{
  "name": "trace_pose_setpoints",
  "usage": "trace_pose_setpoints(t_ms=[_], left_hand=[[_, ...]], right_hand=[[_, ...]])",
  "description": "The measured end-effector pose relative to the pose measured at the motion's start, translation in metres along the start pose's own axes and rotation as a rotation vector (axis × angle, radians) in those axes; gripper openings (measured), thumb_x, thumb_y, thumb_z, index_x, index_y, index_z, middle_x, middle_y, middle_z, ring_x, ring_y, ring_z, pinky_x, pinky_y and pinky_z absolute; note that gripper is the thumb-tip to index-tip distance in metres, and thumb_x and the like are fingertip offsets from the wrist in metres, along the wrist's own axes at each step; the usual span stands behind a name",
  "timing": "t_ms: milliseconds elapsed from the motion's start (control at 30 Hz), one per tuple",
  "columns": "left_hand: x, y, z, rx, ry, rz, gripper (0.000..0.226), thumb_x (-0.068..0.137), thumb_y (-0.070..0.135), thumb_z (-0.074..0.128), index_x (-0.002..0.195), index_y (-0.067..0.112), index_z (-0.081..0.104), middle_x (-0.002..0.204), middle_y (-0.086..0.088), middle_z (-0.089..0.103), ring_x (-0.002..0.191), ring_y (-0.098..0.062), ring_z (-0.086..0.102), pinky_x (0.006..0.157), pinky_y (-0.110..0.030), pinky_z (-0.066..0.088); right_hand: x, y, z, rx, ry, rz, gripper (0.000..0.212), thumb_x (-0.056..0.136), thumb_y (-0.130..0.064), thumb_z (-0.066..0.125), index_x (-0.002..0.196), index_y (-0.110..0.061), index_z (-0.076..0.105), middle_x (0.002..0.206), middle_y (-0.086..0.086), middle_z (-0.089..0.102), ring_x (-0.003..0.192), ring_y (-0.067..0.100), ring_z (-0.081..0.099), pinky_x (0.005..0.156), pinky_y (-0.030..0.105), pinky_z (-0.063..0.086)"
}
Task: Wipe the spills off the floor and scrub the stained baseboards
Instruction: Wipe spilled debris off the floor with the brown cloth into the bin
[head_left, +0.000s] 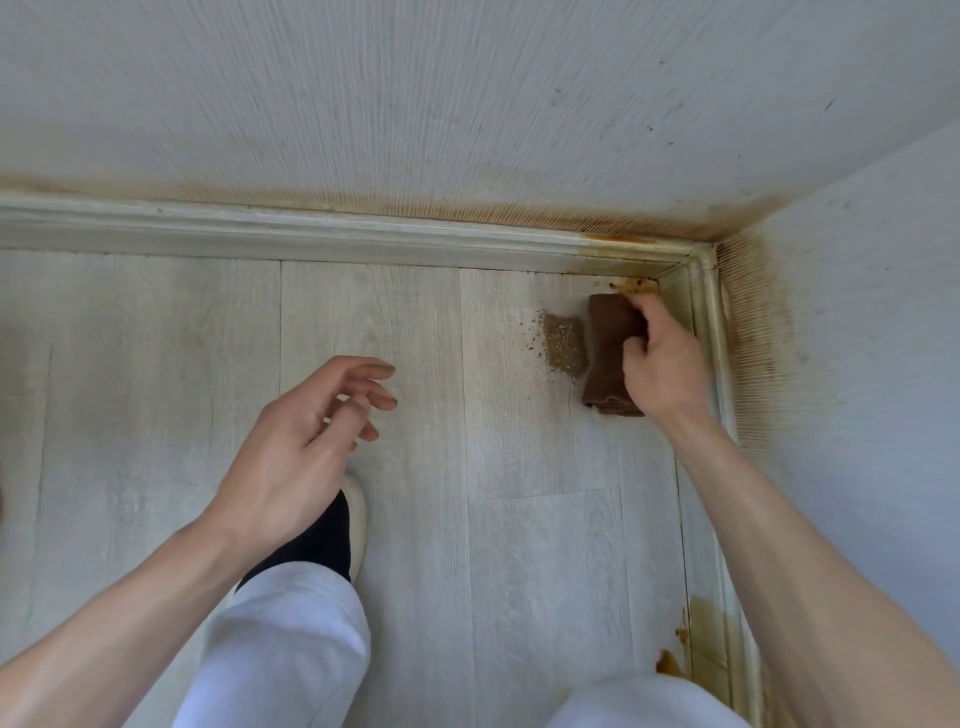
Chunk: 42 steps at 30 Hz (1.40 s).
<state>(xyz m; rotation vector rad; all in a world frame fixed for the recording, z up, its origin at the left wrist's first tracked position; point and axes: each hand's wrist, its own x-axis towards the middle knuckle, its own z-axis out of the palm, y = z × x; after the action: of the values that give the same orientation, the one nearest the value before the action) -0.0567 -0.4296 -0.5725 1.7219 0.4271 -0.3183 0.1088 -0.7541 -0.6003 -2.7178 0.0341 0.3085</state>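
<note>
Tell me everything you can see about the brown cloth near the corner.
The brown cloth looks like soft fabric, folded into a thick oblong pad. It lies flat on the pale plank floor, close to the room's corner. The right hand grips its right side. A patch of brownish crumbs sits just left of it.

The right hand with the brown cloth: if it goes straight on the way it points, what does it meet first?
The right hand grips the brown cloth and points toward the corner. First it would likely meet the orange-brown spill on the floor, then the stained baseboard just behind it.
</note>
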Motion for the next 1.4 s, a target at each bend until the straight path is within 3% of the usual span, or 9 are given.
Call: trace_pose_setpoints(t_ms=[167,267,400,533,700,933,1033,1267,1400], left_hand=[[0.0,0.0,-0.001,-0.009,0.012,-0.008,0.037,0.104,0.011,0.045,0.119,0.038,0.066,0.11,0.008,0.072,0.089,-0.016,0.069,0.082,-0.034,0.049],[-0.002,0.002,0.0,-0.007,0.003,-0.01,0.035,0.096,0.025,0.043,0.118,0.04,0.065,0.11,0.009,0.072,0.089,-0.015,0.069,0.082,-0.034,0.05],[-0.004,0.001,0.003,-0.01,-0.013,-0.001,0.038,0.092,0.027,0.042,0.117,0.042,0.065,0.109,0.009,0.072,0.088,-0.015,0.068,0.082,-0.038,0.052],[-0.004,0.003,0.003,-0.017,-0.015,0.003,0.038,0.092,0.027,0.041,0.117,0.043,0.065,0.11,0.009,0.072,0.089,-0.015,0.068,0.083,-0.038,0.052],[-0.002,0.0,0.002,-0.028,0.002,-0.001,0.038,0.091,0.026,0.042,0.117,0.042,0.065,0.108,0.01,0.072,0.087,-0.015,0.068,0.081,-0.034,0.049],[-0.001,-0.001,0.002,-0.013,-0.002,0.033,0.035,0.1,0.014,0.045,0.118,0.036,0.065,0.105,0.009,0.072,0.085,-0.014,0.067,0.077,-0.018,0.048],[-0.003,0.005,-0.002,0.014,0.007,0.047,0.038,0.104,0.006,0.046,0.118,0.035,0.065,0.104,0.009,0.072,0.085,-0.013,0.067,0.077,-0.017,0.048],[-0.02,0.068,-0.063,0.374,0.231,0.224,0.031,0.096,0.007,0.059,0.12,0.026,0.067,0.106,0.014,0.07,0.086,-0.006,0.064,0.079,-0.022,0.048],[-0.07,0.112,-0.131,0.813,0.58,0.347,0.031,0.091,0.021,0.062,0.122,0.024,0.066,0.113,0.004,0.067,0.092,-0.024,0.063,0.081,-0.038,0.049]], right_hand=[[-0.033,0.023,-0.001,0.117,-0.015,0.312,0.056,0.099,-0.004,0.05,0.152,-0.019,0.042,0.142,0.007,0.058,0.127,0.027,0.056,0.1,0.031,0.044],[-0.036,0.008,0.023,0.289,0.011,0.375,0.057,0.098,-0.003,0.053,0.151,-0.02,0.044,0.142,0.003,0.057,0.126,0.02,0.055,0.107,0.035,0.046],[-0.013,-0.016,0.034,0.445,0.039,0.371,0.054,0.097,-0.005,0.056,0.147,-0.023,0.048,0.134,-0.007,0.056,0.119,0.012,0.054,0.104,0.03,0.046],[-0.026,0.011,0.02,0.587,0.131,0.512,0.061,0.081,-0.019,0.06,0.139,-0.037,0.053,0.129,-0.006,0.065,0.116,0.019,0.065,0.096,0.054,0.057],[-0.069,0.031,0.012,0.621,0.145,0.632,0.061,0.092,-0.006,0.06,0.147,-0.031,0.048,0.137,0.002,0.059,0.118,0.026,0.064,0.083,0.058,0.061],[-0.017,-0.006,0.045,0.485,0.102,0.459,0.059,0.083,-0.027,0.064,0.14,-0.035,0.052,0.133,-0.006,0.06,0.119,0.023,0.064,0.095,0.053,0.058],[-0.011,-0.02,0.035,0.498,0.119,0.441,0.056,0.089,-0.019,0.065,0.142,-0.029,0.053,0.134,-0.001,0.061,0.12,0.023,0.063,0.098,0.052,0.056],[-0.045,-0.015,0.001,0.464,0.139,0.411,0.059,0.094,-0.007,0.062,0.15,-0.022,0.048,0.145,0.007,0.056,0.132,0.024,0.055,0.113,0.044,0.044],[-0.061,-0.031,-0.013,0.431,0.083,0.371,0.061,0.095,-0.009,0.063,0.151,-0.024,0.045,0.146,0.01,0.056,0.132,0.032,0.055,0.113,0.052,0.043]])
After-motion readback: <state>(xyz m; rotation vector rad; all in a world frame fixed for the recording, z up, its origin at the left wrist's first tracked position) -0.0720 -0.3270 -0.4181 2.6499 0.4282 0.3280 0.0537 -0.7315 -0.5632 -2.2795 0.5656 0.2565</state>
